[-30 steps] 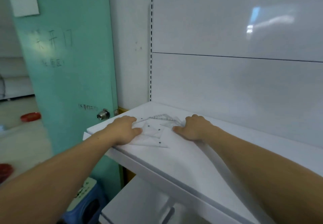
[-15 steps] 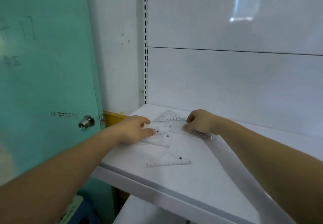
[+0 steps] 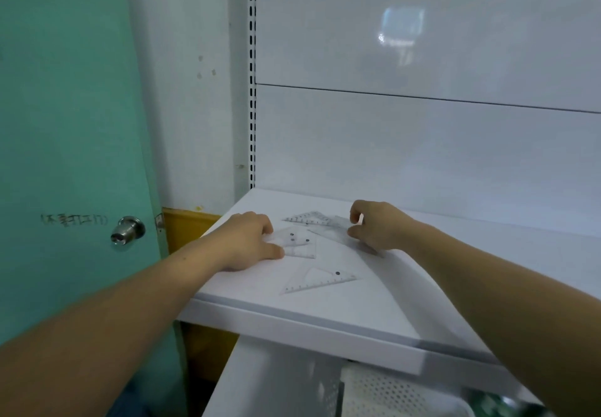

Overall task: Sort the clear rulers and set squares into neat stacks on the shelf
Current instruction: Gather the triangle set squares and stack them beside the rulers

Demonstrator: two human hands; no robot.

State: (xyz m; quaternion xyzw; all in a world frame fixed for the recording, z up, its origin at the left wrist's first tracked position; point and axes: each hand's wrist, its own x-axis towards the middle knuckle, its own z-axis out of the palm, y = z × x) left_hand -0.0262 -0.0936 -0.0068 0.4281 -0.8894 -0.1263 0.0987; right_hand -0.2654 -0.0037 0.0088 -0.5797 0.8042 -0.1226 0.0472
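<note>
Our left hand (image 3: 250,244) rests loose-fingered on the overlapped set squares (image 3: 297,242), our right hand (image 3: 379,228) curls at the far pieces (image 3: 312,219), grip unclear, while 1 stray set square (image 3: 320,281) lies frontward on the shelf (image 3: 325,325) between both, long edge left-to-right.

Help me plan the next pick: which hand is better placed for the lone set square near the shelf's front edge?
Probably left: the left hand lies flat, thumb nearest the lone set square; the right hand pinches the back set squares, farther away.
</note>
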